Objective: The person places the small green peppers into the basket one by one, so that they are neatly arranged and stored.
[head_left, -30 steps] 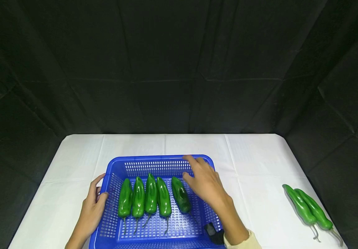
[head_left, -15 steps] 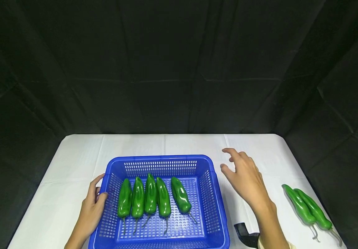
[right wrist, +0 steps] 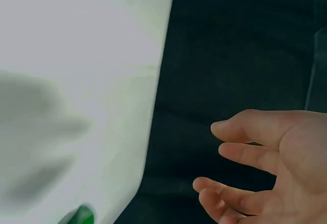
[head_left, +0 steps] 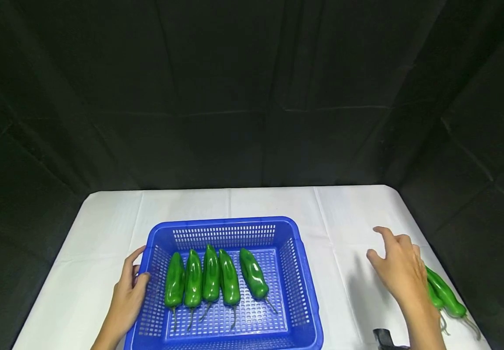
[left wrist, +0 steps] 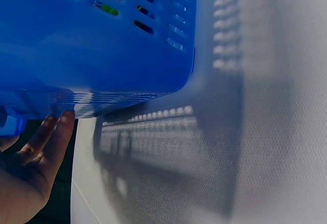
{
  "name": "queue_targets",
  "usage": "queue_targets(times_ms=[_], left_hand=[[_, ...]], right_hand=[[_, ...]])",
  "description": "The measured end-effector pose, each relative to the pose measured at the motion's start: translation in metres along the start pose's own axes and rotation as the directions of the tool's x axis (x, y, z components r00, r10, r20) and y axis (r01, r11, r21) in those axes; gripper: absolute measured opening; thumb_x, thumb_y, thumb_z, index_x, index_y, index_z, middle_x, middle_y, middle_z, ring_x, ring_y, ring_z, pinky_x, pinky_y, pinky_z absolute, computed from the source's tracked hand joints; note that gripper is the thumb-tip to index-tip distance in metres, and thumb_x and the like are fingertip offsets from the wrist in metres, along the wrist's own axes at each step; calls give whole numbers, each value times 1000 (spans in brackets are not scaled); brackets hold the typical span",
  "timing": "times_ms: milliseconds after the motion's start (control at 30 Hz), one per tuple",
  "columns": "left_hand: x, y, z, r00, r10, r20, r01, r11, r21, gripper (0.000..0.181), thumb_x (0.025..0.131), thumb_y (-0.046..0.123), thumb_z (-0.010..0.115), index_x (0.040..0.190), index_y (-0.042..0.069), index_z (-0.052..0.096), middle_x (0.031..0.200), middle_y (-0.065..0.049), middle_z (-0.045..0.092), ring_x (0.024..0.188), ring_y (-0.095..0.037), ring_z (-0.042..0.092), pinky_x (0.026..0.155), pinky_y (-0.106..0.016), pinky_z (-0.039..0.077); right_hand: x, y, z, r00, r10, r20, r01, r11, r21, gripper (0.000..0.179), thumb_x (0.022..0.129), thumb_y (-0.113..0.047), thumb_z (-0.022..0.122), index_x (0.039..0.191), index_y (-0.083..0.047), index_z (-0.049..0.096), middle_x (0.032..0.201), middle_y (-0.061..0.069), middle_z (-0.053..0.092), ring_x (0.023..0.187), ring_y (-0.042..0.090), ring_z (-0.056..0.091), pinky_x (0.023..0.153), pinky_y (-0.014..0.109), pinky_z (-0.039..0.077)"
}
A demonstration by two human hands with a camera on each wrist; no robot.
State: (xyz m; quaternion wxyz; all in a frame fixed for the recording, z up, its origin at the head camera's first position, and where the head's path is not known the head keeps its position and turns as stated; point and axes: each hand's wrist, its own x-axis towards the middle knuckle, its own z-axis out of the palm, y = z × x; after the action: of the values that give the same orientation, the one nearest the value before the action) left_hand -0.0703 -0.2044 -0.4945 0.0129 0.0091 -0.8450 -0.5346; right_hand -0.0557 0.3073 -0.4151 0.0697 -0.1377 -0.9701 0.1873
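A blue plastic basket (head_left: 297, 282) stands on the white table with several glossy green chili peppers (head_left: 228, 282) lying in it, stems toward me. My left hand (head_left: 126, 296) grips the basket's left side by the rim. The left wrist view shows the fingers (left wrist: 60, 137) against the basket's outer wall. Over the table's right part hovers my right hand (head_left: 403, 272), fingers spread apart and nothing between them. Beyond it, near the right edge, lie two more green peppers (head_left: 446, 294), one mostly hidden by the hand. A pepper tip (right wrist: 83, 215) shows in the right wrist view.
White cloth covers the table (head_left: 344, 214), which has edges at the back and right. Dark cloth walls (head_left: 252, 97) rise behind it and on both sides. A black strap (head_left: 385, 338) is at the right wrist.
My right hand has moved from above the basket's right side across to the right, near the two peppers on the table. The left hand has kept its place on the basket.
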Motion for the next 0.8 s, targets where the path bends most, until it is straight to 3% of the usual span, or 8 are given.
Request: queue_targets(times_ms=[200,433,800], left_hand=[[0,2,-1,1000,-6,5,6,1000,-1,56,102,5,40,154,18,27,117,-20,63,79,-19,66,55,-33,54],[0,0,0,1000,-8,7,8,1000,3,56,102,5,40,154,18,27,117,-19,63,78,-18,65,55,-32,54],[-1,1,0,1000,8,7,-8,1000,8,55,102,6,39,154,19,27,115,-20,63,78,-19,66,56,-33,55]], right_hand=[[-2,39,3,992,113,56,-111,993,-37,56,88,-12,65,139,1,44,126,40,35,112,61,35,80,70,34],[-1,73,13,963,247,108,-241,968,-70,62,88,-12,64,142,1,38,131,42,27,112,64,31,85,71,29],[-1,100,29,895,409,179,-384,910,-157,65,89,-12,66,142,5,33,122,43,27,107,62,30,88,72,26]])
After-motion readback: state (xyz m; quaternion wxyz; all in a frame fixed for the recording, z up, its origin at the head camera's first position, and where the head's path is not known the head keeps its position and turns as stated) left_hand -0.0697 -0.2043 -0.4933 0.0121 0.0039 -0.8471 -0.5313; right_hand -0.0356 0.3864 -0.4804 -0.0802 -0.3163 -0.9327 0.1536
